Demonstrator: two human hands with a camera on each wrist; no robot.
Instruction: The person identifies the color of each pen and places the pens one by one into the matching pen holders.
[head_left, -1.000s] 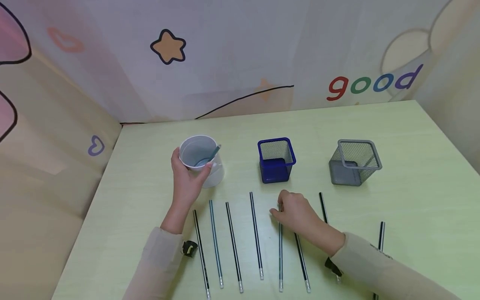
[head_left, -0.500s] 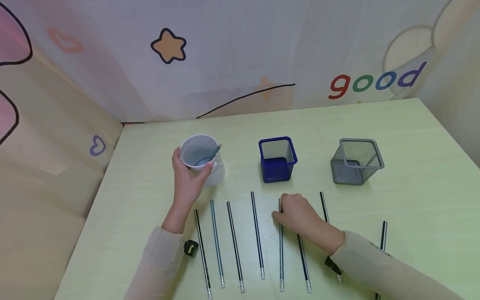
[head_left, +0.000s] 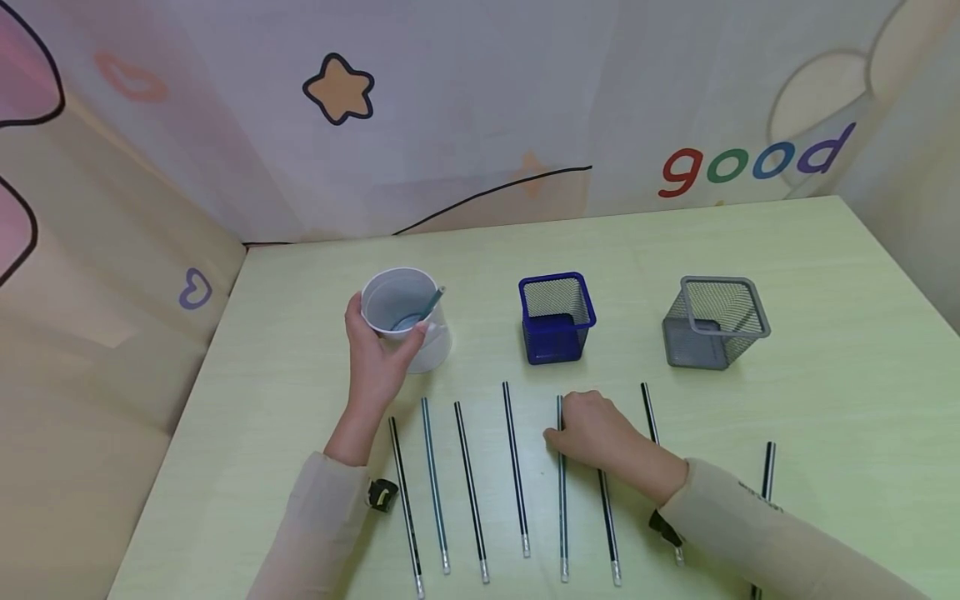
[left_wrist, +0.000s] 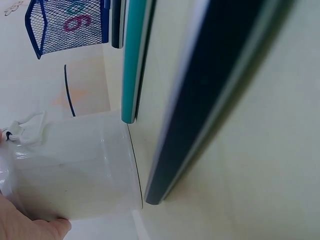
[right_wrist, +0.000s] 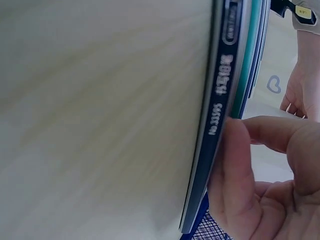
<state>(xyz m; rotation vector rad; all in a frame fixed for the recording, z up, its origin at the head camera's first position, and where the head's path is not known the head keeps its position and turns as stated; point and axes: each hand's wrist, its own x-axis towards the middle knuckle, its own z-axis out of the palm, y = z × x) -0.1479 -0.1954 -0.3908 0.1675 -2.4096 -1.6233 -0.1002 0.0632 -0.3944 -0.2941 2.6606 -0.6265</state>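
My left hand point(head_left: 375, 367) grips a white cup point(head_left: 432, 354) at the back left of the table, thumb near the rim. One teal pencil point(head_left: 432, 303) leans inside it. The cup's smooth wall point(left_wrist: 80, 165) fills much of the left wrist view. My right hand point(head_left: 603, 429) is low over the table, pinching a teal striped pencil point(head_left: 562, 517) near its upper end. That pencil lies flat, its eraser end toward me. In the right wrist view, the thumb and curled fingers point(right_wrist: 235, 160) meet at the teal pencil point(right_wrist: 245, 82), partly hidden behind a dark pencil point(right_wrist: 210, 145).
Several more pencils, dark and teal, lie in a row, including a teal one point(head_left: 433, 492) and a dark one point(head_left: 470, 492). A blue mesh holder point(head_left: 553, 342) and a grey mesh holder point(head_left: 693, 346) stand behind them. A printed wall point(head_left: 465, 100) borders the table's back edge.
My right hand has lowered slightly and closed its fingers on the teal pencil's upper part. The left hand and the cup have stayed in place.
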